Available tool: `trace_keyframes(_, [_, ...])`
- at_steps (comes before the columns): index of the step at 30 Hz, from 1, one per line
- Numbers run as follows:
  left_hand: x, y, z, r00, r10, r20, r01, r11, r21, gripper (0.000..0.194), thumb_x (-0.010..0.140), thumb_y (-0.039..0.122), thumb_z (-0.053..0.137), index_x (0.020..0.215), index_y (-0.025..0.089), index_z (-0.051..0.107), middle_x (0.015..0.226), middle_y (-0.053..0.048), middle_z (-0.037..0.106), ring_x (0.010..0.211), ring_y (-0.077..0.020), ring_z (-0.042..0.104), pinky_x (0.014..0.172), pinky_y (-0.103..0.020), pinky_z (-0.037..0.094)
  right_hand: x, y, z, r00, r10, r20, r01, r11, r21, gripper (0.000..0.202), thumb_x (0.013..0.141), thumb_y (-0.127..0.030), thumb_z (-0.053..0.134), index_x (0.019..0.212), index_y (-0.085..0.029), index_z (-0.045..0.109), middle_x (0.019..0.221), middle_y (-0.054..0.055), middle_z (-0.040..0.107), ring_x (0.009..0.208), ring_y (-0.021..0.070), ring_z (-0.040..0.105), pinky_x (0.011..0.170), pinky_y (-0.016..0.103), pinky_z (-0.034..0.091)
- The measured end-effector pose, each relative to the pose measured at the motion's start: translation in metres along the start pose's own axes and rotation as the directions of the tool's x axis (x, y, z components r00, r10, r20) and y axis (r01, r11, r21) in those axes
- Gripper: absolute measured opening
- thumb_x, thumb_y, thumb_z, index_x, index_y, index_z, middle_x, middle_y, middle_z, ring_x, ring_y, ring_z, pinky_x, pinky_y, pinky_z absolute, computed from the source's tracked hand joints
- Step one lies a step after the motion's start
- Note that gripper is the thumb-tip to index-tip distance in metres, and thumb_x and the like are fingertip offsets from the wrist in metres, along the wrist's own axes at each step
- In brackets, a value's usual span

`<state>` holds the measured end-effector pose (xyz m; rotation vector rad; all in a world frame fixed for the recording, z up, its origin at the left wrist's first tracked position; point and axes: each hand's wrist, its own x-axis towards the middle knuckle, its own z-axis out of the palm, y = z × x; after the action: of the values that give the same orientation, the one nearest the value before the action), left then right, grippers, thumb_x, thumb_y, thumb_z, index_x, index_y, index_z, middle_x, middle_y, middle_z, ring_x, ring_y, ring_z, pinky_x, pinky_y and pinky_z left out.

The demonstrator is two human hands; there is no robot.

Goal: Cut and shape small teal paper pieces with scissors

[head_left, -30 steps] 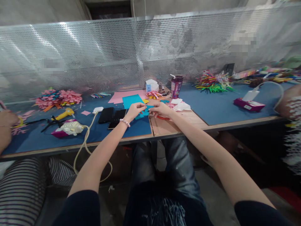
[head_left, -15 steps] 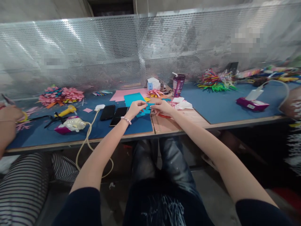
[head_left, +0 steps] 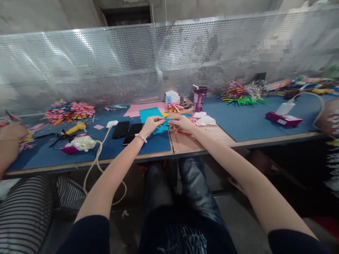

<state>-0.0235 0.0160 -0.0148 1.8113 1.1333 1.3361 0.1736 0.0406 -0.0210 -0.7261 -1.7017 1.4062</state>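
My left hand, with a beaded bracelet at the wrist, is closed in a pinch at the edge of a small blue paper piece. From the other side my right hand pinches at the same piece, fingertips pressed together. Its exact shape is too small to make out. Below the hands lie more cut blue paper scraps. A larger blue sheet rests just behind my left hand, overlapping a pink sheet. Orange-red scissor handles seem to lie under my right hand, partly hidden.
Two black phones lie left of my hands, beside a white plug and cable. A purple drink cup and crumpled tissue stand to the right. A co-worker's hand holds scissors at far left, near a yellow glue gun.
The view has shifted slightly. My hands stay close together at the blue paper, with only a small change in how the piece sits between the fingertips.
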Motion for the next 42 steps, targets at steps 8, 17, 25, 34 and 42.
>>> trace_keyframes(8, [-0.0004,0.0013,0.0008,1.0,0.0,-0.001,0.0,1.0,0.001,0.031,0.069,0.039,0.069,0.086,0.014,0.069,0.076,-0.006,0.069,0.06,-0.013,0.058,0.055,-0.025,0.046,-0.0009,-0.0009,0.0005,1.0,-0.012,-0.004,0.012,1.0,0.001,0.029,0.066,-0.039,0.077,0.072,-0.014,0.063,0.064,0.002,0.068,0.045,0.0076,0.056,0.037,0.017,0.051])
trace_keyframes(17, [-0.0016,0.004,0.0003,1.0,0.0,0.005,0.0,1.0,0.013,0.032,0.069,0.042,0.069,0.086,0.014,0.068,0.075,-0.005,0.067,0.062,-0.0137,0.058,0.056,-0.025,0.045,-0.0025,-0.0024,0.0022,1.0,-0.016,0.002,0.016,1.0,-0.019,0.029,0.068,-0.039,0.076,0.073,-0.014,0.063,0.062,0.002,0.067,0.043,0.0086,0.057,0.034,0.017,0.049])
trace_keyframes(25, [-0.0007,0.0036,0.0022,1.0,0.013,0.021,-0.013,1.0,0.013,0.032,0.069,0.042,0.069,0.084,0.014,0.068,0.073,-0.005,0.066,0.058,-0.0124,0.056,0.054,-0.025,0.045,-0.0017,-0.0027,0.0048,0.999,-0.036,0.002,0.036,0.999,-0.026,0.029,0.069,-0.039,0.075,0.081,-0.015,0.064,0.063,0.001,0.066,0.044,0.0096,0.058,0.034,0.019,0.05])
trace_keyframes(34, [0.0006,0.0023,0.0034,1.0,0.022,0.012,-0.022,1.0,0.022,0.033,0.069,0.045,0.069,0.083,0.015,0.066,0.073,-0.005,0.065,0.057,-0.0119,0.054,0.053,-0.025,0.045,-0.0015,-0.0041,0.0045,0.998,-0.061,0.026,0.063,0.996,-0.057,0.029,0.071,-0.038,0.073,0.082,-0.014,0.062,0.062,0.0,0.065,0.043,0.0088,0.057,0.035,0.018,0.049])
trace_keyframes(42, [-0.0027,0.0057,0.0037,0.998,0.033,0.053,-0.036,0.998,0.054,0.034,0.072,0.045,0.066,0.087,0.014,0.065,0.074,-0.005,0.064,0.059,-0.0118,0.054,0.053,-0.024,0.044,0.0,0.0016,0.0033,0.996,-0.082,0.031,0.085,0.992,-0.096,0.03,0.072,-0.041,0.071,0.074,-0.013,0.061,0.058,0.001,0.064,0.043,0.0106,0.059,0.035,0.018,0.049])
